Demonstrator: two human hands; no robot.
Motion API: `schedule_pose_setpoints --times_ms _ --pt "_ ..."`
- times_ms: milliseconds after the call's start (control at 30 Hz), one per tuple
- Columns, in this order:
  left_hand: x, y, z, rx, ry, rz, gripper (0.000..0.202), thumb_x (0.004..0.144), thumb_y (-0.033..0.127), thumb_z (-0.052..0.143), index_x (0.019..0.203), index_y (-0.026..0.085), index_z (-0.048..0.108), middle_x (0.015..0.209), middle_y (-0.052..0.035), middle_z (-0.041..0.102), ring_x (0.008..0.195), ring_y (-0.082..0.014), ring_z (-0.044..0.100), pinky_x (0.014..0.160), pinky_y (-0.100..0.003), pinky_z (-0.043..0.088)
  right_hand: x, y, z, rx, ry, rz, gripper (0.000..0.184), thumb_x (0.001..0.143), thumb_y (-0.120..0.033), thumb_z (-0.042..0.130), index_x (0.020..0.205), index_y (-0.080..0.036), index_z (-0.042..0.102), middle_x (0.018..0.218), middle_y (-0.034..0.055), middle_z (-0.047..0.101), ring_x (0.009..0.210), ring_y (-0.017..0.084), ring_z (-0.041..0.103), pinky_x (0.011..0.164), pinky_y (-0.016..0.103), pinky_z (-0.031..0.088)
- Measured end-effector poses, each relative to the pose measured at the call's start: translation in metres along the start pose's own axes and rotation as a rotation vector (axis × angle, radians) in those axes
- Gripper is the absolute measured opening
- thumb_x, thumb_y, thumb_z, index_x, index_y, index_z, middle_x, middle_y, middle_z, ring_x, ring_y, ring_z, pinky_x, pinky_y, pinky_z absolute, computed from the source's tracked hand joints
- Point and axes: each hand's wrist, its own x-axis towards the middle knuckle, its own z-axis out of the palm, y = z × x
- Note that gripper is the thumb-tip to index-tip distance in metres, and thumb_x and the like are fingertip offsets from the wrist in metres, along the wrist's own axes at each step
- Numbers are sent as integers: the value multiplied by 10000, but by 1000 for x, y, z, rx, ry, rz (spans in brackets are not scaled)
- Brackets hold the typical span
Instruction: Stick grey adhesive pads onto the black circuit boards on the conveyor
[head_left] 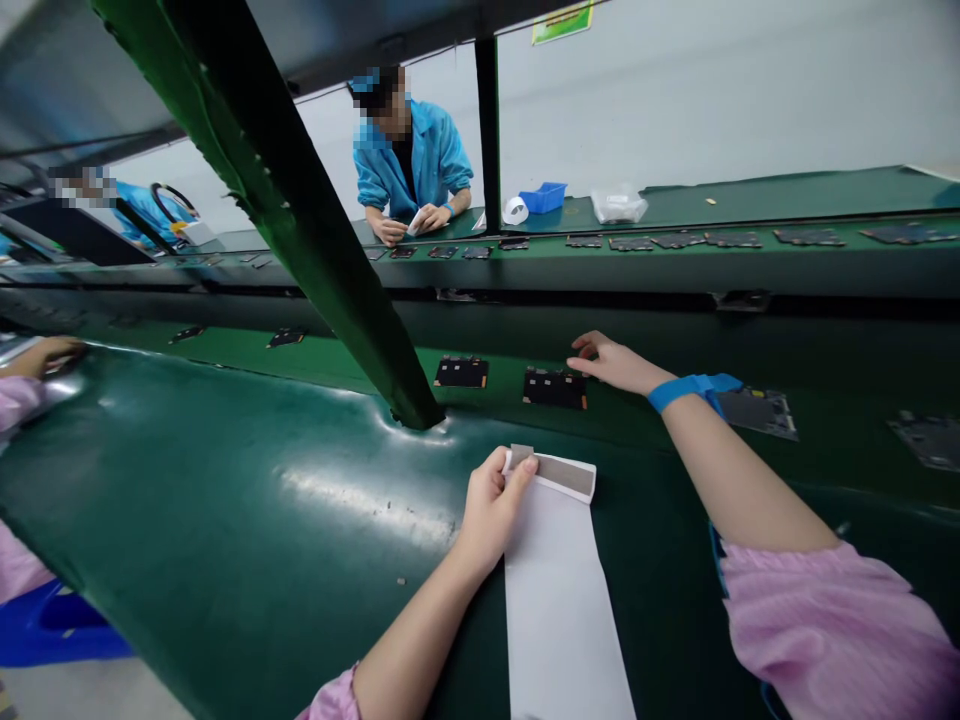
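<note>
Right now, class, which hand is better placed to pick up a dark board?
Probably the right hand: it looks empty, beside a dark board, while the left hand pinches a white strip.

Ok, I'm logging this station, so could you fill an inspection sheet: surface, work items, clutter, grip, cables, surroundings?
Surface: green worktop, shiny in patches.
Work items: white strip with grey band; dark boards in a row beyond.
Clutter: one small bit on the worktop.
Grip: left hand pinches the strip's banded end; right hand, fingers apart, near a dark board, contact unclear.
Cables: blue cord by the right sleeve.
Surroundings: green post; blue bin and person in blue jacket across.
</note>
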Motion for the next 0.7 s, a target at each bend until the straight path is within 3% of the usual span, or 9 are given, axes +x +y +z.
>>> schedule_pose_setpoints --times_ms 67,167,267,367,700 --pt "0 0 0 -6 10 -1 466 759 609 599 656 191 421 594 62 312 543 -89 268 495 -221 228 -13 -17 -6 13 -37 -82 305 841 -407 496 980 -177 640 970 103 654 787 208 609 691 316 470" --pt "1 0 -1 -14 32 1 476 740 620 612 653 187 434 587 62 324 541 -87 278 495 -216 247 -35 -50 -8 46 -273 -305 322 804 -492 545 828 -202 682 910 71 659 791 211 594 680 311 449" --pt "1 0 -1 -34 58 3 477 726 613 632 651 183 439 593 59 344 542 -84 287 491 -209 256 -52 -76 -3 88 -462 -435 326 781 -501 579 783 -197 698 926 66 641 797 200 582 698 310 436" --pt "2 -1 -1 -50 67 25 457 737 579 644 649 179 442 593 59 346 544 -81 283 484 -204 249 -57 -87 4 100 -489 -474 330 787 -501 579 753 -197 702 952 68 616 800 189 573 720 312 429" --pt "2 0 -2 -77 76 17 442 745 570 644 685 160 490 607 51 389 553 -82 310 504 -206 262 -56 -87 3 116 -558 -462 322 809 -473 552 729 -178 654 952 68 561 800 186 555 731 323 418"
